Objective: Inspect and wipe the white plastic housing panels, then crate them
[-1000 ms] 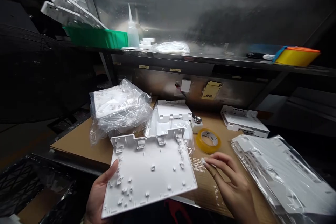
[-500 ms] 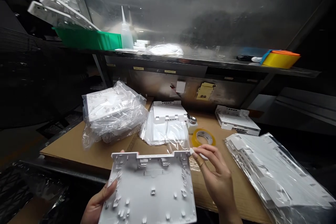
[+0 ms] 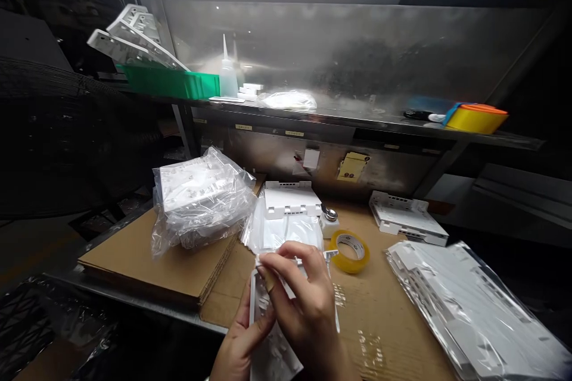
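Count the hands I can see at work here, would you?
2. The left hand grips the white panel by its side; the right hand is in front of it, pinching a small white piece. No others show, though dark areas could hide some.

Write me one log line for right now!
left hand: holds white panel | right hand: at panel's corner | tape roll: on cardboard
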{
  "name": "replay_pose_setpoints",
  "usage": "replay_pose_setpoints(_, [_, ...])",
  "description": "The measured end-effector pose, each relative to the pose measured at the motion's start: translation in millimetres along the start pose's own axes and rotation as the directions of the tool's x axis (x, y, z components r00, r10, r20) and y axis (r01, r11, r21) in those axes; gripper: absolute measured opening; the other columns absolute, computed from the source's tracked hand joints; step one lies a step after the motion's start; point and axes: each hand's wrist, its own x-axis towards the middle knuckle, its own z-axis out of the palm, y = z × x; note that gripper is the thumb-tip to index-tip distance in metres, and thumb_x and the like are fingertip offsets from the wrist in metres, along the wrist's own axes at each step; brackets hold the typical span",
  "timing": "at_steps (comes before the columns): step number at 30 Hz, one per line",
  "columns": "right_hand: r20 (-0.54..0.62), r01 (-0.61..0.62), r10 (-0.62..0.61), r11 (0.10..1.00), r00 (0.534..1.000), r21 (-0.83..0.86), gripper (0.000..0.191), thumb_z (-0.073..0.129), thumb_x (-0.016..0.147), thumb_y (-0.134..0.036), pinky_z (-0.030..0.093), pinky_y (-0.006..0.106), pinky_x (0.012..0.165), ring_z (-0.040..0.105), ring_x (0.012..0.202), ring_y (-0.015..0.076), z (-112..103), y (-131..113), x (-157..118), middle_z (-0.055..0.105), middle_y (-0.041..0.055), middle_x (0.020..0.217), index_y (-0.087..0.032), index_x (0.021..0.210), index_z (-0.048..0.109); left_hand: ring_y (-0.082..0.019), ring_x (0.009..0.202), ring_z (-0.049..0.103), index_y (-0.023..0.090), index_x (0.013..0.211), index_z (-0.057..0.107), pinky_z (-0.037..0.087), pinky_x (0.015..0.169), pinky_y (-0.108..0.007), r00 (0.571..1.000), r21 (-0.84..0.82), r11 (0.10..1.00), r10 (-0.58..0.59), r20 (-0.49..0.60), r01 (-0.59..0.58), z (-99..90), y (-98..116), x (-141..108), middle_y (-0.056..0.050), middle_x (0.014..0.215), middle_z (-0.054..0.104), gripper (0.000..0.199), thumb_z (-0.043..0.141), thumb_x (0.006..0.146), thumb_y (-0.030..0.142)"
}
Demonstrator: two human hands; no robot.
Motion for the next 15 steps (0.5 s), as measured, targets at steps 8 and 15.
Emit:
replay_pose_setpoints(8, [-0.119,-0.059,0.056,0.998,0.991,-0.018,0.026,0.069,0.093,-0.010,0.054,0.036,0.087,0.063,0.098,0.0210,-13,15,-5,0.061,0.0066,0.108,-0.026,0.113,0.073,-0.029,0.126,0.066,0.045,0.156,0.038,0.045,0.118,-0.043,0.997,0.044,0.996,0.079,-0.025,-0.078,12.0,-6,0,-0.003,0.146,0.065,0.085,0.076,0.088,0.012])
replay_pose_setpoints(15, [-0.101,-0.152,0.141,0.981,0.985,-0.116,0.016,0.068,0.097,-0.029,0.055,0.038,0.089,0.065,0.102,0.0225,-29,61,-7,0.066,0.0071,0.111,-0.025,0.111,0.075,-0.033,0.120,0.069,0.043,0.162,0.016,0.055,0.107,-0.049,0.996,0.081,0.996,0.047,-0.082,-0.040,4.0,11,-1,-0.008,0.131,0.074,0.103,0.080,0.086,0.015])
